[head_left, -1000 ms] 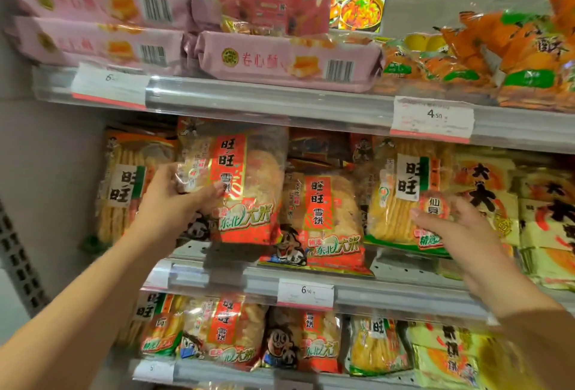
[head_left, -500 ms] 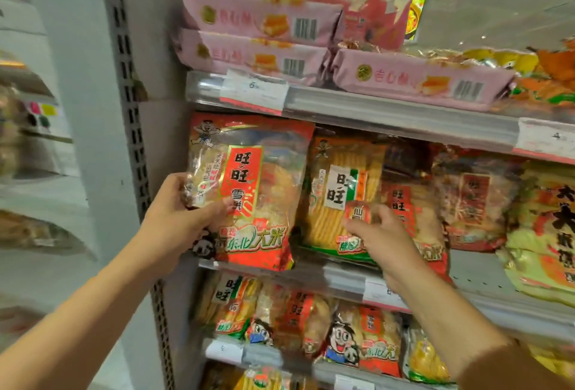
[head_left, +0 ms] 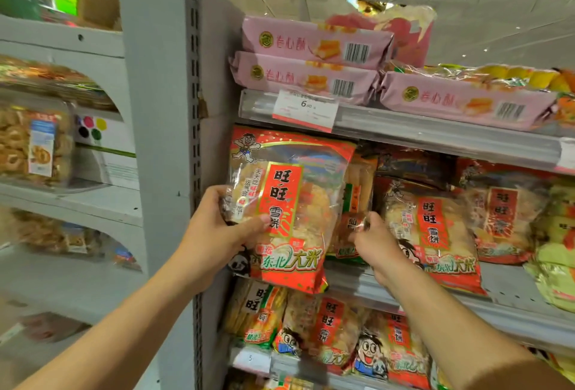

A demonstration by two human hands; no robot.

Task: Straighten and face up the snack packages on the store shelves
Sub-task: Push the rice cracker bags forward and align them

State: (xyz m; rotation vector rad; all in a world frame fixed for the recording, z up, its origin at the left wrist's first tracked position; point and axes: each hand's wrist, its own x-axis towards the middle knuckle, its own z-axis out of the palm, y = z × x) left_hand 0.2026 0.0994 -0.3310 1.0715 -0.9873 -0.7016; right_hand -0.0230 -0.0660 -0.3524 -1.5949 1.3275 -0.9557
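Facing up the left end of the middle shelf [head_left: 435,288]

My left hand [head_left: 214,234] has its grip wrapped round the left edge of the red rice-cracker bag [head_left: 289,203], upright and label-out at the shelf's left end beside the grey upright [head_left: 155,140]. My right hand [head_left: 373,241] pinches the yellow-striped bag [head_left: 357,190] tucked behind it. I judge this the seating step; next I would ease the red bag back squarely and set the striped one beside it.

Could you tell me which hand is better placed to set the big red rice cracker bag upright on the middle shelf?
Left. The left hand already grips the red bag; the right hand pinches the yellow pack behind.
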